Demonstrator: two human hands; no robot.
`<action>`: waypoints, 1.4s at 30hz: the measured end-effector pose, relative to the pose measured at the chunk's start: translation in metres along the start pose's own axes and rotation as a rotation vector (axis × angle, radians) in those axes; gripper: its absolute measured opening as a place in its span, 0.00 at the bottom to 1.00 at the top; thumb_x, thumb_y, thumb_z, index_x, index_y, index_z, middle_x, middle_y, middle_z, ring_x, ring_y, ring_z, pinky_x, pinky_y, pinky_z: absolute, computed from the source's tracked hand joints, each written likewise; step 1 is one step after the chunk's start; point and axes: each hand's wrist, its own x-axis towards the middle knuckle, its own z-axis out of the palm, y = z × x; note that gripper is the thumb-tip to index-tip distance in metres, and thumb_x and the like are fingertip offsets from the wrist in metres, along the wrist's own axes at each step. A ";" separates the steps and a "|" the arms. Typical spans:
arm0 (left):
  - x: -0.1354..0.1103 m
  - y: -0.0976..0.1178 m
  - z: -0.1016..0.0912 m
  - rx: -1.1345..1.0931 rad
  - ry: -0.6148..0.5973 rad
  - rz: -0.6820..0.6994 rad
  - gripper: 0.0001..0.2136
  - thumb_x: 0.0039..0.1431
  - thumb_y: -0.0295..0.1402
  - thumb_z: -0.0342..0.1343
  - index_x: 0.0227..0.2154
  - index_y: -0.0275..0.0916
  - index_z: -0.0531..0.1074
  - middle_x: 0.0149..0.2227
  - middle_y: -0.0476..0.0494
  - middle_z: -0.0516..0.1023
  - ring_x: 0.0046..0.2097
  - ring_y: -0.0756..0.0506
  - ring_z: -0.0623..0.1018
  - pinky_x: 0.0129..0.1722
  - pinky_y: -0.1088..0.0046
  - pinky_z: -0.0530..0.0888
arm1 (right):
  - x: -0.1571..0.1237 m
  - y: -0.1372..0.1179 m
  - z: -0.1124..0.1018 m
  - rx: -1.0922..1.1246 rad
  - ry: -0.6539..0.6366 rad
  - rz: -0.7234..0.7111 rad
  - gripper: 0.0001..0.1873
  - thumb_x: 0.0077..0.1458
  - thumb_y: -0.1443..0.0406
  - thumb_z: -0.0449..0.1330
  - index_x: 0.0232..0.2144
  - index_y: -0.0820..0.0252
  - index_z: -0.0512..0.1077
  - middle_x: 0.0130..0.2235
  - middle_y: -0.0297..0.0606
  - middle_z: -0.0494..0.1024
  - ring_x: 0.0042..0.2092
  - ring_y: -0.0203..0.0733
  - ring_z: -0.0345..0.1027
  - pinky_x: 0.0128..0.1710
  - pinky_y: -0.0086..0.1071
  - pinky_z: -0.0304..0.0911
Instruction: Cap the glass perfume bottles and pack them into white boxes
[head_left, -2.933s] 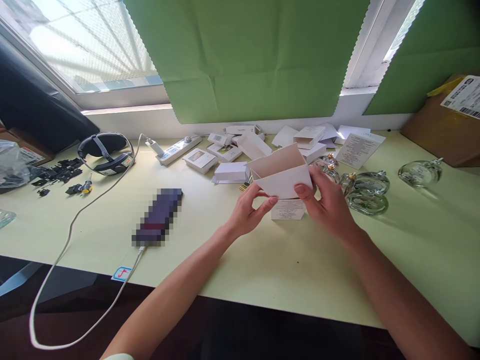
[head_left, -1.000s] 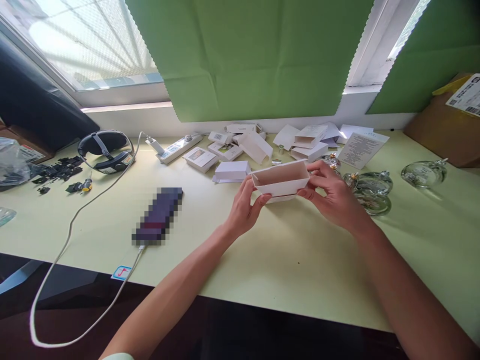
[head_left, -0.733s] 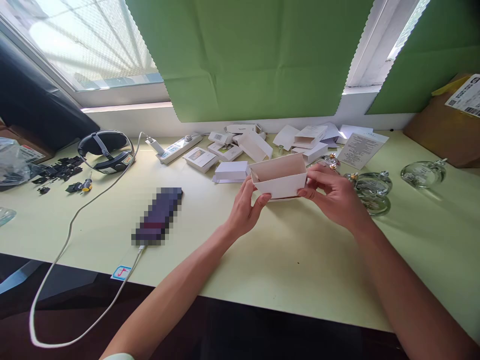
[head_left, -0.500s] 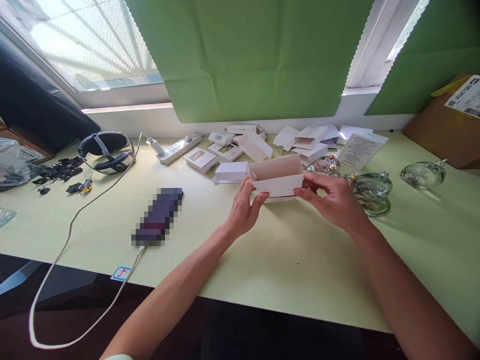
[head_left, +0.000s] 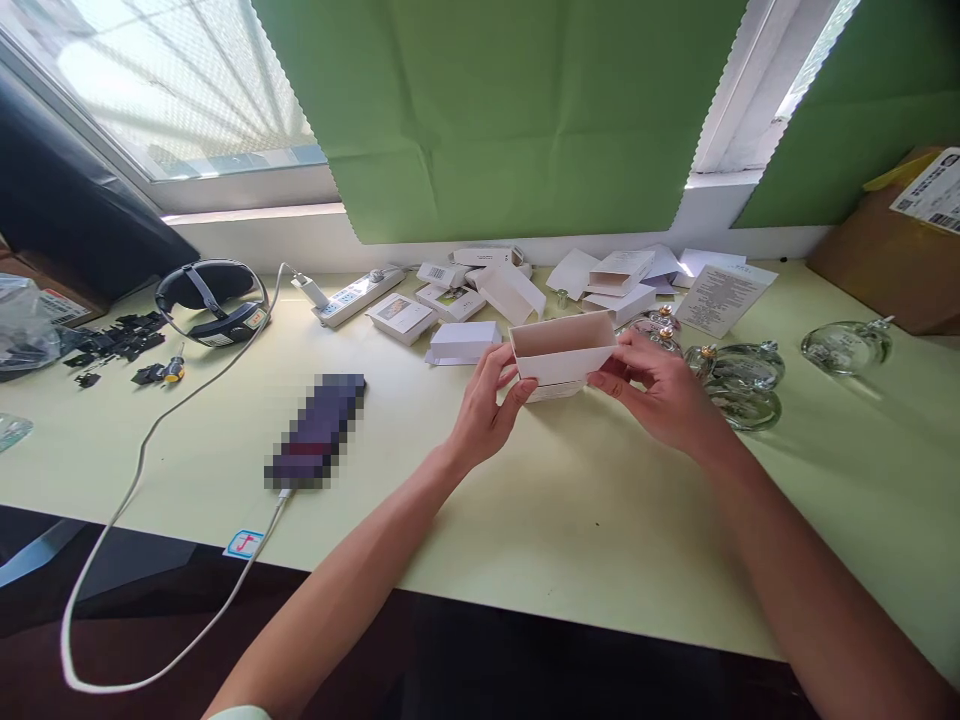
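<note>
At pale counter, holding white carton between left grip at 9 o'clock, right grip at 3; likely light, crushable: pinch there gently.

Left of the fingers, well apart, lies a phone, its cable looping past the edge of the table. Farther left of the fingers are a headset, a screwdriver, black parts and a bag. Beyond the fingers hangs a blind; far right of them sits a carton.
</note>
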 end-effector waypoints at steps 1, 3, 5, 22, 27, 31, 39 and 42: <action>0.000 0.000 0.000 -0.013 -0.009 0.007 0.15 0.69 0.38 0.49 0.55 0.44 0.64 0.54 0.37 0.68 0.53 0.44 0.72 0.47 0.67 0.75 | -0.001 -0.001 0.000 0.053 -0.017 0.019 0.15 0.58 0.53 0.61 0.44 0.53 0.75 0.37 0.35 0.69 0.35 0.38 0.62 0.33 0.31 0.60; 0.000 -0.001 0.000 -0.039 -0.033 0.027 0.15 0.69 0.36 0.49 0.56 0.44 0.63 0.55 0.37 0.67 0.54 0.44 0.71 0.49 0.66 0.75 | -0.002 -0.003 0.001 0.136 -0.046 0.034 0.18 0.60 0.51 0.59 0.47 0.52 0.72 0.35 0.34 0.68 0.34 0.38 0.61 0.33 0.32 0.60; 0.000 -0.001 0.000 -0.064 -0.063 0.044 0.15 0.69 0.36 0.50 0.57 0.44 0.63 0.56 0.36 0.66 0.56 0.43 0.70 0.51 0.65 0.75 | -0.003 -0.007 0.002 0.170 -0.038 0.028 0.18 0.63 0.48 0.53 0.44 0.52 0.71 0.31 0.33 0.65 0.33 0.38 0.59 0.33 0.32 0.58; 0.000 0.000 -0.002 -0.033 -0.107 0.079 0.16 0.67 0.33 0.53 0.56 0.44 0.65 0.55 0.38 0.69 0.55 0.44 0.72 0.52 0.65 0.75 | -0.003 -0.009 0.009 0.285 0.094 0.203 0.27 0.57 0.38 0.51 0.34 0.53 0.69 0.26 0.31 0.59 0.27 0.37 0.50 0.25 0.33 0.46; -0.001 -0.002 -0.001 -0.101 -0.129 -0.005 0.20 0.67 0.39 0.52 0.59 0.45 0.62 0.60 0.36 0.67 0.59 0.41 0.70 0.55 0.59 0.73 | 0.000 -0.001 0.014 0.493 0.116 0.224 0.18 0.56 0.47 0.61 0.43 0.49 0.68 0.35 0.32 0.60 0.27 0.32 0.53 0.25 0.32 0.52; -0.001 0.003 -0.001 -0.146 -0.130 -0.041 0.24 0.66 0.47 0.49 0.61 0.44 0.60 0.62 0.36 0.65 0.62 0.38 0.67 0.60 0.55 0.68 | 0.002 0.000 0.019 0.607 0.129 0.195 0.16 0.55 0.52 0.65 0.43 0.47 0.68 0.36 0.30 0.56 0.24 0.28 0.50 0.22 0.30 0.50; 0.000 0.016 -0.004 -0.192 -0.168 -0.137 0.22 0.69 0.48 0.41 0.60 0.45 0.61 0.59 0.41 0.70 0.57 0.40 0.71 0.55 0.61 0.69 | 0.000 0.000 0.018 0.605 0.043 0.215 0.23 0.55 0.58 0.65 0.52 0.41 0.65 0.55 0.34 0.61 0.22 0.23 0.55 0.22 0.31 0.54; -0.001 0.015 -0.004 -0.149 -0.144 -0.174 0.20 0.70 0.47 0.41 0.58 0.46 0.62 0.57 0.43 0.71 0.56 0.40 0.71 0.52 0.62 0.70 | 0.000 -0.001 0.016 0.540 -0.065 0.248 0.21 0.56 0.59 0.64 0.52 0.46 0.68 0.56 0.37 0.65 0.23 0.25 0.57 0.23 0.31 0.55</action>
